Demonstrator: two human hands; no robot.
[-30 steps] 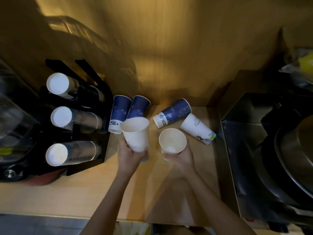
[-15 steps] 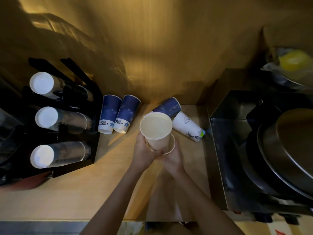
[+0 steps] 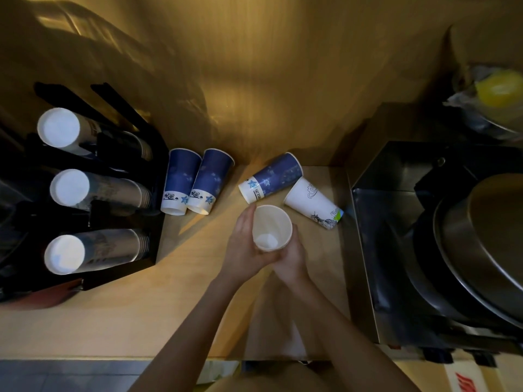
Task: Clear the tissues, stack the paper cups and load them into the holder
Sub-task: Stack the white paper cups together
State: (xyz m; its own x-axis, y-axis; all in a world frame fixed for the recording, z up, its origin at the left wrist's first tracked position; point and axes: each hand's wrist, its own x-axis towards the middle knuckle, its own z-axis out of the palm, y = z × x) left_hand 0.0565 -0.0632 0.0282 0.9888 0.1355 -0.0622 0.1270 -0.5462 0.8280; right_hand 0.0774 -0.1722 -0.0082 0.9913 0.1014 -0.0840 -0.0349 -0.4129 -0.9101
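Both hands hold one upright stack of paper cups point(image 3: 271, 227) above the wooden counter, mouth facing me. My left hand point(image 3: 243, 244) wraps its left side and my right hand point(image 3: 291, 257) cups its right side and base. Two blue cups point(image 3: 181, 181) point(image 3: 210, 179) stand mouth-down side by side next to the black cup holder point(image 3: 152, 222). A third blue cup point(image 3: 270, 178) and a white printed cup point(image 3: 312, 203) lie on their sides behind my hands. The holder carries three rows of stacked cups point(image 3: 93, 248). No tissues are visible.
A metal box-like appliance point(image 3: 365, 222) with large dark pans point(image 3: 481, 250) borders the counter on the right. A yellow object in plastic wrap point(image 3: 496, 90) sits at the far right back. The wooden wall rises right behind the cups.
A second ago each hand held a separate cup. The left hand's cup has gone down into the right hand's cup, and both hands now hold the nested pair.
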